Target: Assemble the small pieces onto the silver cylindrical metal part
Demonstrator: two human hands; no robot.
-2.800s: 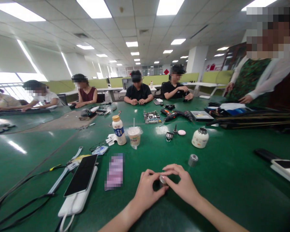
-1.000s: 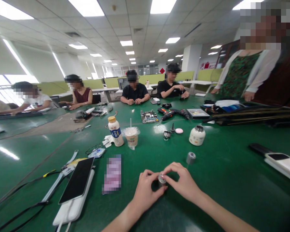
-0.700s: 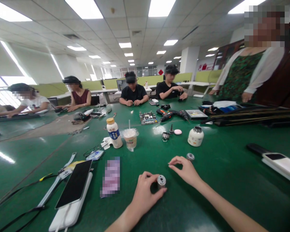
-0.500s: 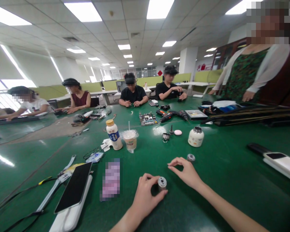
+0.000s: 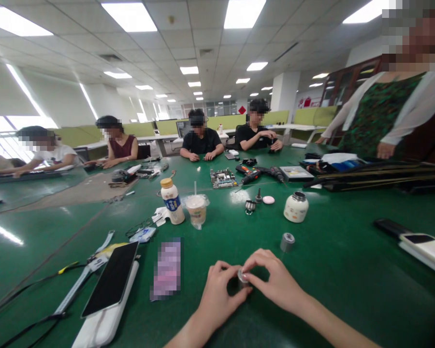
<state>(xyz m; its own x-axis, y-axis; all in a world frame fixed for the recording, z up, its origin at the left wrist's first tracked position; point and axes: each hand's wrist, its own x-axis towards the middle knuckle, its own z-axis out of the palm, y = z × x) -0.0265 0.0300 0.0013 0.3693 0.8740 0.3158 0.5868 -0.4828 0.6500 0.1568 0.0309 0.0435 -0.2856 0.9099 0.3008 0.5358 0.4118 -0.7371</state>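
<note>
My left hand (image 5: 219,288) curls its thumb and fingers around the sides of a small silver metal cylinder (image 5: 243,282), which stands on the green table in front of me. Over the top of that cylinder, my right hand (image 5: 272,279) has its thumb and fingertips pinched together. Whatever sits between those fingertips is too small or hidden to make out. Beyond my right hand stands a second silver metal cylinder (image 5: 287,242), touched by neither hand.
To the left lie a black-screened phone (image 5: 112,280) and a strap (image 5: 72,290). Farther off stand a milk bottle (image 5: 173,203), a drink cup (image 5: 196,212) and a white jar (image 5: 296,208). A circuit board (image 5: 223,178) and power drills (image 5: 252,175) lie beyond. Several people are around the table.
My right hand has come down and left, from beside the second cylinder to the top of the held one. My left hand has stayed around its cylinder.
</note>
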